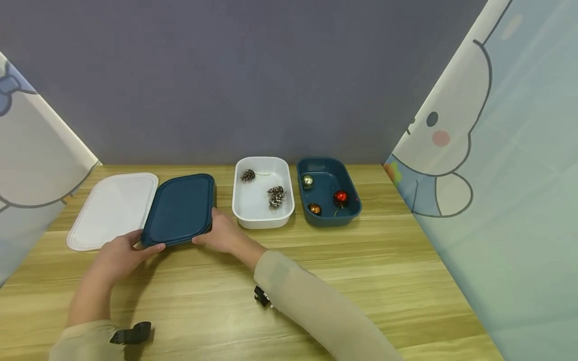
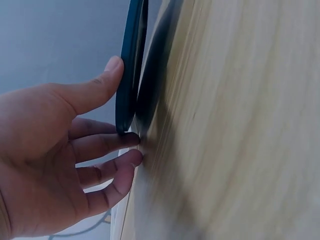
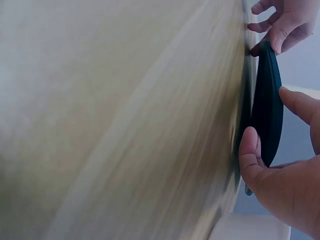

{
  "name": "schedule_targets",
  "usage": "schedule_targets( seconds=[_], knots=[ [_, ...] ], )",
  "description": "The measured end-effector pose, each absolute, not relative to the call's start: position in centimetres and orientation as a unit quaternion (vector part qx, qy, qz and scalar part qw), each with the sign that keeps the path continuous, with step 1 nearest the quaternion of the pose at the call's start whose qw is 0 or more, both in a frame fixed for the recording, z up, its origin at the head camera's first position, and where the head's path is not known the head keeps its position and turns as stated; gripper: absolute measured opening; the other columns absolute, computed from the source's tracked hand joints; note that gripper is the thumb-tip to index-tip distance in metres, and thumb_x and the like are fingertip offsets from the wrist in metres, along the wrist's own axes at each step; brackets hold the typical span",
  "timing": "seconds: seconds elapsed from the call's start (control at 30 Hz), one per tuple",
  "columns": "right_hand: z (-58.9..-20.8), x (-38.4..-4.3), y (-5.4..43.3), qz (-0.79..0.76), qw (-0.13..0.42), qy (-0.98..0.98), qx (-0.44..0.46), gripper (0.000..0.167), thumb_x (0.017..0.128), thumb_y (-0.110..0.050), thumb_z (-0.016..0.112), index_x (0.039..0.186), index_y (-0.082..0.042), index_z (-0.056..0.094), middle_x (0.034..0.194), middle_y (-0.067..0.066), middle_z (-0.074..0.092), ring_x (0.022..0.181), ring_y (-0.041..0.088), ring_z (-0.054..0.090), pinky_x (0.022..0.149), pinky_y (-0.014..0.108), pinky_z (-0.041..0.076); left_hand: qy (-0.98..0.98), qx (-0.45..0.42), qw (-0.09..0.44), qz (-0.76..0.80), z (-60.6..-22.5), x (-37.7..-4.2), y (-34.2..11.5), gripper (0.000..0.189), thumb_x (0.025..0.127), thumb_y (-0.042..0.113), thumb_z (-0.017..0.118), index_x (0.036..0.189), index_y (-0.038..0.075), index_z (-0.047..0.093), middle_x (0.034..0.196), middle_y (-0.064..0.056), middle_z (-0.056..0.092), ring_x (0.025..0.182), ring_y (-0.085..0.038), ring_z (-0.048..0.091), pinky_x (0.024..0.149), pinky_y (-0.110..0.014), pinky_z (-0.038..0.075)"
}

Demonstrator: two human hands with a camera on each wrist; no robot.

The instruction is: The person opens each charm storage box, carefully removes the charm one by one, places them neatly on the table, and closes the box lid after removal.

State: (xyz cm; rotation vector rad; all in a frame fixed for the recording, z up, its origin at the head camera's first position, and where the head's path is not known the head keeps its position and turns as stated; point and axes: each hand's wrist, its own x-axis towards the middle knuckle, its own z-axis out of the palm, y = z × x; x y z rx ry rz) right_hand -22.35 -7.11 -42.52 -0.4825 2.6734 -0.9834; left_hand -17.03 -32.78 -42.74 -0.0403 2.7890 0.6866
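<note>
A dark blue lid [image 1: 182,205] is held by its near side between both hands, its near edge raised a little off the wooden table. The left hand [image 1: 119,255] pinches the near left corner, thumb on the rim; in the left wrist view the lid [image 2: 131,70] shows edge-on, with a dark shadow beneath it. At the near right corner the right hand [image 1: 223,233] grips the rim between thumb and fingers. The right wrist view shows both hands on the lid [image 3: 269,105]. Left of it, a white lid [image 1: 115,208] lies flat on the table.
A white box [image 1: 262,220] to the right holds pine cones [image 1: 276,195]. Beside it a blue box [image 1: 331,220] contains a red ball [image 1: 340,196], a gold ball [image 1: 307,181] and an orange ball [image 1: 314,208]. Behind the table [image 1: 203,301] rises a grey wall [image 1: 226,80].
</note>
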Motion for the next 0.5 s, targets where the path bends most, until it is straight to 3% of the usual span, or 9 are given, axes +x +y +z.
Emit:
schedule_targets(
  seconds=[0.17,0.5],
  knots=[
    [-42.67,-22.62,-7.87,-0.304,0.140,0.929,-0.156,0.086,0.090,-0.046,0.085,0.158,-0.010,0.047,0.159,0.003,0.056,0.147,0.018,0.052,0.117,0.028,0.047,0.964,-0.035,0.142,0.223,-42.52,-17.13,-32.78,0.111,0.100,0.069,0.059,0.155,-0.022,0.028,0.151,-0.051,0.034,0.137,-0.073,0.036,0.104,-0.079,0.043],
    [-43.00,-23.33,-8.10,-0.286,0.154,0.937,-0.131,0.091,0.090,-0.049,0.084,0.160,-0.008,0.045,0.162,0.007,0.052,0.151,0.021,0.047,0.121,0.031,0.045,0.967,-0.037,0.129,0.215,-42.37,-17.69,-31.91,0.111,0.098,0.068,0.065,0.152,-0.024,0.033,0.148,-0.050,0.040,0.134,-0.071,0.042,0.104,-0.077,0.045]
  ],
)
